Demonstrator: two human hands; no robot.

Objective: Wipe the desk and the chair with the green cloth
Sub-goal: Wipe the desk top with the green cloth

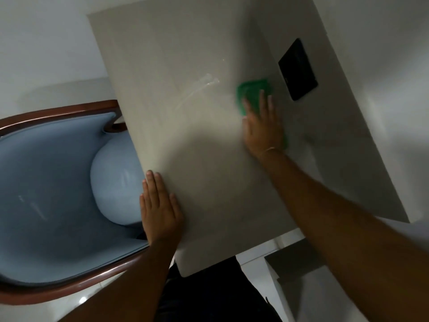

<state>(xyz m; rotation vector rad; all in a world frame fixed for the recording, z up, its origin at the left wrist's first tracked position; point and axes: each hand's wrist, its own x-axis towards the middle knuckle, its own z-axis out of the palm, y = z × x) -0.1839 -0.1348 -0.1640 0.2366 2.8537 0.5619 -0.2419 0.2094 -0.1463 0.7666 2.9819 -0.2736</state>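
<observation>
The beige desk (185,94) fills the middle of the head view. My right hand (262,126) presses flat on the green cloth (253,91), which lies on the desk's far right part and sticks out beyond my fingers. My left hand (160,205) rests flat, fingers together, on the desk's left edge and holds nothing. The chair (46,182), with blue upholstery, a blue seat cushion and a brown wooden frame, stands to the left, pushed partly under the desk. A faint wet streak (202,87) shines on the desk left of the cloth.
A black panel (298,68) is set in the raised part at the desk's right. White walls stand behind and to the right. A light tiled floor (253,259) and a dark ledge (292,263) show below the desk's near corner.
</observation>
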